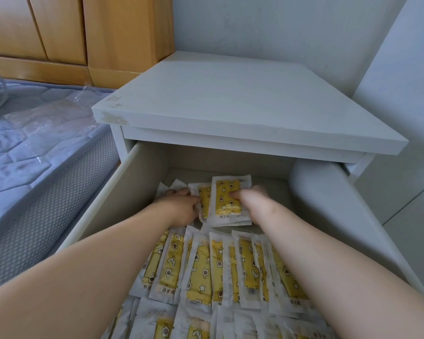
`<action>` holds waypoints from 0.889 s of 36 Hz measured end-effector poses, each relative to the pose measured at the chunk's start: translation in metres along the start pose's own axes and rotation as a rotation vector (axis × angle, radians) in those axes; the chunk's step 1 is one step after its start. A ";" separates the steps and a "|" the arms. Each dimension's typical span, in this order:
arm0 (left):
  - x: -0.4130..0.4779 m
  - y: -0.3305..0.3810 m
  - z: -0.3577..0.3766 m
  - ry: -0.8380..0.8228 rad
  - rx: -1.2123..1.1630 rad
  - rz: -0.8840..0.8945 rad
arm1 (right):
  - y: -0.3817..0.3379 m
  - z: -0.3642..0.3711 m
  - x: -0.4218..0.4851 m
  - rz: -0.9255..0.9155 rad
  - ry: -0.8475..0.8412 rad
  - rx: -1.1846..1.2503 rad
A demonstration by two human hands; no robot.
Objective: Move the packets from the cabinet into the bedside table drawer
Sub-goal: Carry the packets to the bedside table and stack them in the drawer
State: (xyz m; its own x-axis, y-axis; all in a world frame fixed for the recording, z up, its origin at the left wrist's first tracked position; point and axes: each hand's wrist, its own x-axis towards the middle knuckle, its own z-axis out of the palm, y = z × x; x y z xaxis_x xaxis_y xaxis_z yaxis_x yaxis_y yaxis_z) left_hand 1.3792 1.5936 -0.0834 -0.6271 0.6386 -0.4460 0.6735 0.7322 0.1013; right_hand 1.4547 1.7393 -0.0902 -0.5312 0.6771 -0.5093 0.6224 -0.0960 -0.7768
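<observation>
The white bedside table's drawer [103,206] stands pulled open below me. Several yellow-and-white packets [201,272] lie in overlapping rows across its front half. Both hands reach into the back of the drawer. My right hand [252,204] grips a small stack of packets [228,192], thumb pressed on the top one. My left hand [181,206] holds the stack's left edge, where another packet [204,196] sticks out. More white packets [171,185] show behind my left hand.
The bedside table top [242,104] overhangs the drawer's back. A bed with a quilted blue mattress [34,148] and clear plastic film lies to the left. A wooden cabinet [83,33] stands behind it. A grey wall is on the right.
</observation>
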 end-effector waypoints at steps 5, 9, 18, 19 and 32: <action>-0.006 0.010 -0.007 -0.013 -0.218 0.025 | 0.001 -0.002 0.001 0.061 -0.009 0.066; -0.007 0.016 -0.012 0.052 -0.477 0.023 | 0.002 0.001 0.002 0.113 -0.043 0.150; -0.005 0.008 -0.011 0.276 -0.448 -0.091 | 0.003 -0.001 0.001 0.156 -0.109 0.226; -0.005 0.006 -0.009 0.289 -0.318 -0.085 | 0.003 -0.001 0.001 0.133 -0.103 0.172; 0.004 0.005 -0.004 0.198 -0.432 -0.062 | 0.005 0.006 -0.008 -0.116 -0.127 -0.244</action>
State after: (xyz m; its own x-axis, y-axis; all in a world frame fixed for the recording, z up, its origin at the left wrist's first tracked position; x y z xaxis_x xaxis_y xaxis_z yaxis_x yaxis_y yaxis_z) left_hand 1.3788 1.6008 -0.0814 -0.7519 0.5924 -0.2893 0.4341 0.7752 0.4590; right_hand 1.4589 1.7292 -0.0926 -0.6648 0.5753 -0.4764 0.6651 0.1655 -0.7282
